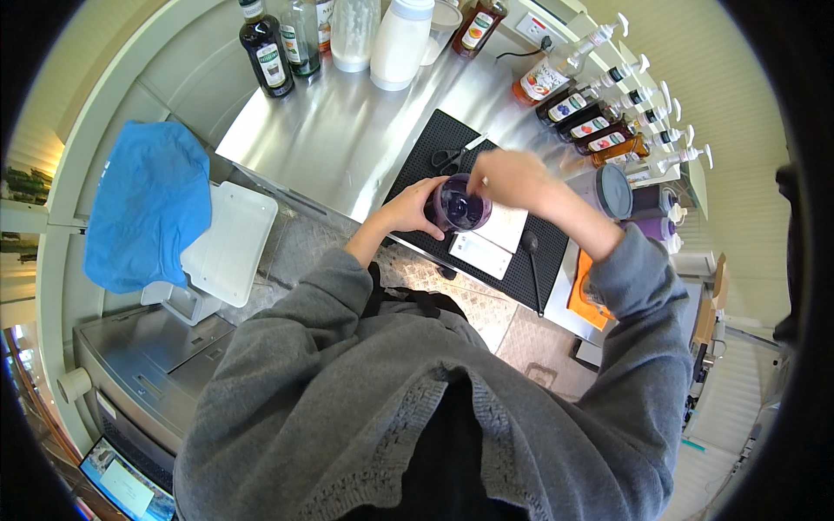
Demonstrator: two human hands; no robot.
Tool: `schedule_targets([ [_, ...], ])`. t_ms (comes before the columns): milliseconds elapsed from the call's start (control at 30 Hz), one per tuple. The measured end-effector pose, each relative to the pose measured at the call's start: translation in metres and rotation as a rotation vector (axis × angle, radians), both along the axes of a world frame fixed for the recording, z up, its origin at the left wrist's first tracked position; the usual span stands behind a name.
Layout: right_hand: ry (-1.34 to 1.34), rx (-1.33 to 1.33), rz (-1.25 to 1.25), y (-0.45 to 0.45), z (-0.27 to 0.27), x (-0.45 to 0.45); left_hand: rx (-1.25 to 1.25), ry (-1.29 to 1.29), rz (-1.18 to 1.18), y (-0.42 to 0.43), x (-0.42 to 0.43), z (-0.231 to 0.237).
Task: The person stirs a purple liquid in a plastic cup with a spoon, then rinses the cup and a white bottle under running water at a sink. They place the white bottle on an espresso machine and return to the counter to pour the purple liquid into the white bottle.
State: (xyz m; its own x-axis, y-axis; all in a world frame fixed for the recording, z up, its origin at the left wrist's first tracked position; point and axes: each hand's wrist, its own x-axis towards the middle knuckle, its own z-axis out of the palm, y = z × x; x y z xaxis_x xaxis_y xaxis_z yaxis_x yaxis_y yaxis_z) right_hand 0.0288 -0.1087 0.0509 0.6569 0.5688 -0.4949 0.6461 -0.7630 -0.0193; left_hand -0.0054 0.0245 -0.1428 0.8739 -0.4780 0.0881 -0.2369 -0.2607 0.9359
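My left hand (415,207) is wrapped around the near left side of a see-through cup (445,218) with dark purple liquid (461,203) inside. Over the cup's right rim, my right hand (505,179) is curled with its fingers pointing down, slightly blurred. Whether those fingers pinch a thin stirrer cannot be made out. Just beside the cup lies a white digital scale (481,255), partly covered by the cup and my right forearm. A black rubber bar mat (417,156) lies under these things. Black-handled scissors (449,158) rest on it beyond the cup.
A long black spoon (534,260) lies on the mat's right side. Pump-top syrup bottles (573,107) line the steel counter's (313,143) right back edge. An orange cloth (583,299) and a grey-lidded container (612,190) sit right. More bottles (270,65) stand at the far left.
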Motion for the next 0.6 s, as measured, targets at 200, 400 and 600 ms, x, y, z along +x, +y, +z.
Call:
schedule_targets([
  [200,0.045,-0.082,0.049,0.003,0.006,-0.005,-0.013,0.007,0.001,0.0,0.0,-0.002],
  [400,-0.118,0.005,-0.052,-0.018,0.029,0.006,-0.026,0.037,0.003,0.001,0.001,-0.004],
  [600,-0.086,0.082,-0.108,-0.046,0.074,-0.008,-0.01,0.037,-0.012,0.002,0.002,-0.004],
])
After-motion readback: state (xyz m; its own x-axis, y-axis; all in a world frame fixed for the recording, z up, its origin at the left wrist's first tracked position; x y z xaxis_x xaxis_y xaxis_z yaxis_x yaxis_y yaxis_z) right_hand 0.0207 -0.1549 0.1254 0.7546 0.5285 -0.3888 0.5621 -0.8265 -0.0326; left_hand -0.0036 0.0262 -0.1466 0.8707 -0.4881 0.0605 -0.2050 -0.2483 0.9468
